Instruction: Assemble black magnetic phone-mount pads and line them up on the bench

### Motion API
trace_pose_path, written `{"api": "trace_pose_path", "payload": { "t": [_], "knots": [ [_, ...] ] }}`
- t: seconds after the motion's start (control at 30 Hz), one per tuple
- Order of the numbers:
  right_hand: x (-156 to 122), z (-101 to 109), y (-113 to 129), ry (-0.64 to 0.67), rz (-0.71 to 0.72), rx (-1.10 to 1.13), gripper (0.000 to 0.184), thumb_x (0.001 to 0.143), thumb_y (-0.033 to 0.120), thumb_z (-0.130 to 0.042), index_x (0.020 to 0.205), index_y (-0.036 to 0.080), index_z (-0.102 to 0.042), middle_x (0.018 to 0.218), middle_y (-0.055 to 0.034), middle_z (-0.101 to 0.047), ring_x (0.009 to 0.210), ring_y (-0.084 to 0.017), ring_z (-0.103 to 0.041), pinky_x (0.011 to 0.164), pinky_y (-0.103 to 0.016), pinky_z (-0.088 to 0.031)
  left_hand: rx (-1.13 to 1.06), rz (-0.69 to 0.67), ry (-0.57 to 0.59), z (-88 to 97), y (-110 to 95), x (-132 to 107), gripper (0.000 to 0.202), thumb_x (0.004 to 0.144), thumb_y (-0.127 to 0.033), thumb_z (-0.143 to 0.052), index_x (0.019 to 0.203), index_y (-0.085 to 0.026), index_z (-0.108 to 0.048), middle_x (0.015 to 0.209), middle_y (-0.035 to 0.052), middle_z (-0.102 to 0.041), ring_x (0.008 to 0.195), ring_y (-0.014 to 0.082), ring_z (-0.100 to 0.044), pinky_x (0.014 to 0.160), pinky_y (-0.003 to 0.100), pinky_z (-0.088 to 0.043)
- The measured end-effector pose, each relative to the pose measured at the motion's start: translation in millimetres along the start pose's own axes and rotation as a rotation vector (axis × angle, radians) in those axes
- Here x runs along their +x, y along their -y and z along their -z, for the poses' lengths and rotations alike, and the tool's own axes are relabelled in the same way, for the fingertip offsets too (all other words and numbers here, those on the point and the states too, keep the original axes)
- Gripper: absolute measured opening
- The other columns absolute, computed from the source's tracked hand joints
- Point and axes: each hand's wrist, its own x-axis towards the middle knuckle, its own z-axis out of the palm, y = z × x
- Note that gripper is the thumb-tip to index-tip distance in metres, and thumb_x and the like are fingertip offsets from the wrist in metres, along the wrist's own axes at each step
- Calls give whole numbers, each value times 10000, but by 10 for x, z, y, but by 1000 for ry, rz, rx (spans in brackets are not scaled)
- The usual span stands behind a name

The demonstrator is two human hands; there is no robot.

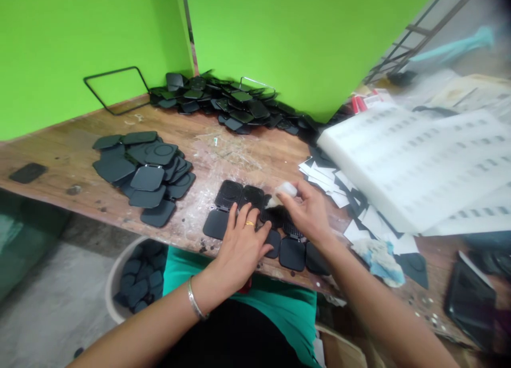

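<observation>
While the right hand (310,212) pinches what may be a bottle (286,189), the left hand (242,241), spread on black plates (215,224), could shift them if it slips.

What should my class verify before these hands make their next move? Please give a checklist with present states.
1. Left hand steadying the row of hinged black plates: ok, its spread fingers rest there.
2. Right hand gripping the small white bottle: ok.
3. Bottle's tip touching a plate: cannot tell, too blurred.
4. Loose plate pile apart from the row: ok, a gap separates them.
5. Bench free of debris: not ok, dark specks lie near the row.
</observation>
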Motion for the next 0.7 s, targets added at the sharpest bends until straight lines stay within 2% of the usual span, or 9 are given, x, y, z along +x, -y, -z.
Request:
{"api": "trace_pose_path", "payload": {
  "t": [0.1, 0.23, 0.47, 0.7],
  "knots": [
    [110, -60, -28, -35, 38, -32, 176, 802, 369, -598, 801, 194, -586, 737, -18, -618, 697, -181, -559, 663, -294, -421, -10, 1, -2, 0, 4, 0, 472, 835, -375, -718, 1255, -176, -636, 1284, 194, -550, 1342, 390, -410, 1131, 631, -284],
    [189, 7, -119, -76, 50, -90, 183, 796, 377, -602, 777, 198, -565, 730, -17, -602, 690, -179, -538, 677, -304, -413, -17, 0, -14, -7, 10, -8, 449, 840, -373, -712, 1241, -182, -642, 1276, 188, -554, 1338, 389, -413, 1133, 637, -272],
    [22, 234, -289, -125, -92, -67, 215, 759, 405, -641, 772, 194, -606, 687, -2, -609, 644, -171, -539, 647, -304, -411, 10, -13, -13, -17, -10, 7, 470, 829, -390, -720, 1233, -162, -645, 1265, 194, -555, 1328, 402, -426, 1132, 637, -279],
    [-60, 273, -497, -158, -370, 383, 346, 634, 495, -761, 747, 182, -667, 675, -28, -676, 618, -172, -577, 597, -302, -447, -47, 3, -47, 27, -11, -25, 520, 800, -376, -753, 1255, -162, -621, 1259, 179, -545, 1306, 389, -438, 1124, 635, -308]
  ]
}}
